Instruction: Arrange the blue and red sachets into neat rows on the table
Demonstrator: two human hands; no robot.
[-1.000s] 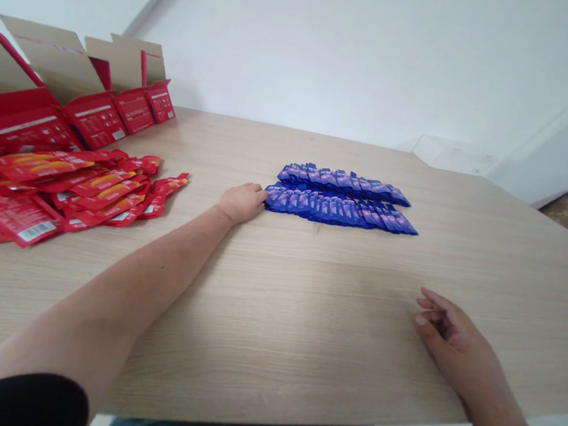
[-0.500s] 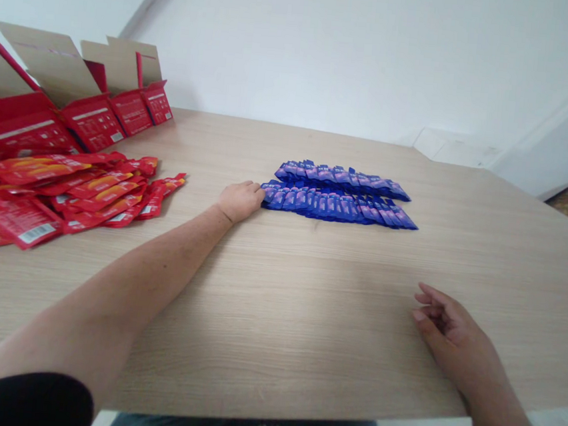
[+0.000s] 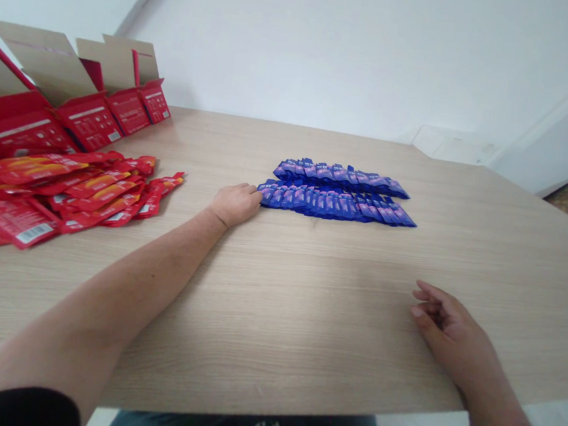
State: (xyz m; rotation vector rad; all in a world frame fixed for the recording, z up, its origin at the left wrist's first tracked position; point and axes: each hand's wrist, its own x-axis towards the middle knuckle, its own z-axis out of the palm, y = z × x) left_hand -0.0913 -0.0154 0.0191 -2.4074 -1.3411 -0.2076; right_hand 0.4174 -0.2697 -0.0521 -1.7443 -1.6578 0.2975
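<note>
Two overlapping rows of blue sachets lie across the table: a back row [image 3: 340,175] and a front row [image 3: 335,203]. My left hand [image 3: 237,204] is at the left end of the front row, its fingers closed on the end sachet [image 3: 266,193]. The fingertips are partly hidden there. Low on the right, my right hand [image 3: 453,336] rests on its side at the table with loosely curled fingers, thumb apart from them. Nothing is in it, and it is well away from the sachets.
A heap of red and orange pouches [image 3: 90,188] covers the table's left side. Behind it stands a row of red cardboard boxes [image 3: 92,121] with raised flaps. A white wall [image 3: 304,54] borders the far edge of the wooden table [image 3: 281,293].
My left hand has shifted very slightly left at the end of the front row, the end sachet with it. My right hand keeps its pose. The view has moved a little.
</note>
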